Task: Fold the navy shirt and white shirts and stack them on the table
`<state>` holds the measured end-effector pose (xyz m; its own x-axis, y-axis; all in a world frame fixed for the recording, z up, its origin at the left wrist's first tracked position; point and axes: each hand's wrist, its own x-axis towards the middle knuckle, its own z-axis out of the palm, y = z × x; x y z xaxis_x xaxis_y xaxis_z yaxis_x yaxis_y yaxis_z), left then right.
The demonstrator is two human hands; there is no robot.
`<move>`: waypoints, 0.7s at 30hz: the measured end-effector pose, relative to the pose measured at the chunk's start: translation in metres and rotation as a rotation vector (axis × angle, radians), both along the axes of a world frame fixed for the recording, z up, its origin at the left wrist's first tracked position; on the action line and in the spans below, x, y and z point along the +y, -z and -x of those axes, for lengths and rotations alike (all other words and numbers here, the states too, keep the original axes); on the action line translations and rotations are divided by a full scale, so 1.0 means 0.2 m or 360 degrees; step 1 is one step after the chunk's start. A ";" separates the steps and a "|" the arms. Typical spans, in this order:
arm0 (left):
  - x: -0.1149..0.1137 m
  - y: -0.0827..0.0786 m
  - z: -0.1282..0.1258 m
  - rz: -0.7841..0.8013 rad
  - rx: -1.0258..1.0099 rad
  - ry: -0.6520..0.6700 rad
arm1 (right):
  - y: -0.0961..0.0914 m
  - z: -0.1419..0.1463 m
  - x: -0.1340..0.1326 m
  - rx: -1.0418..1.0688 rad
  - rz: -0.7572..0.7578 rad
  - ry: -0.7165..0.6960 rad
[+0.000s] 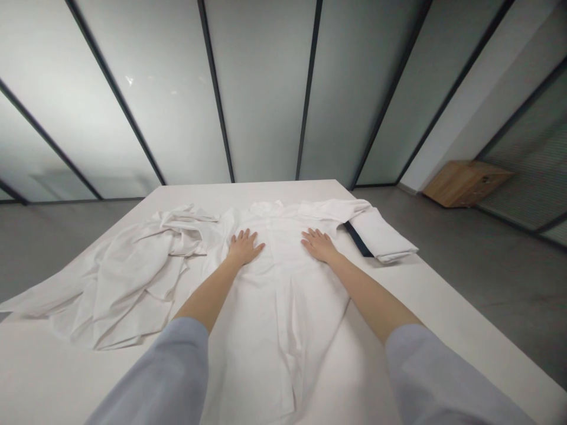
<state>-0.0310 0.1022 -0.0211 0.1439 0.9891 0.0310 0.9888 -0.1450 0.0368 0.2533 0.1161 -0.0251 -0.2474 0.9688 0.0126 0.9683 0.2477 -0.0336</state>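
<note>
The left hand (243, 248) and right hand (319, 245) rest flat, fingers spread, gripping nothing. The white shirt (261, 289) looks mostly spread out, but wrinkles are left and it isn't folded. It lies right under both palms, reaching toward six o'clock. Crumpled white cloth (133, 271) sits at nine o'clock, folded white cloth (383, 235) at three.

The white surface (443, 310) carries a white shirt (261, 295) spread out at centre, crumpled white cloth (128, 271) at left, and a folded white cloth (383, 233) with a dark strip (358, 239) at right
</note>
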 end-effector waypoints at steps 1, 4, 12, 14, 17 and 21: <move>0.00 -0.01 -0.02 -0.0034 0.0019 0.0002 | -0.02 0.00 0.01 -0.0021 -0.0033 -0.0004; -0.03 -0.05 -0.08 -0.0128 0.0069 0.0020 | -0.09 -0.01 0.06 -0.0122 -0.0248 0.0047; -0.09 0.01 -0.10 -0.0182 -0.0137 0.0019 | -0.20 -0.23 0.23 -0.0425 -0.0576 0.0297; -0.09 0.02 -0.09 -0.0192 -0.0185 0.0022 | -0.20 -0.27 0.26 -0.0433 -0.0527 0.0332; -0.09 0.02 -0.09 -0.0169 -0.0236 0.0026 | -0.22 -0.30 0.28 -0.0340 -0.0510 0.0397; -0.08 0.01 -0.09 -0.0143 -0.0268 -0.0004 | -0.29 -0.33 0.33 -0.0049 -0.0514 0.0547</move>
<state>-0.0135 0.0854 -0.0239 0.1268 0.9816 0.1425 0.9700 -0.1527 0.1889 0.3193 0.1831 0.0337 0.0818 0.9423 0.3247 0.9953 -0.0941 0.0223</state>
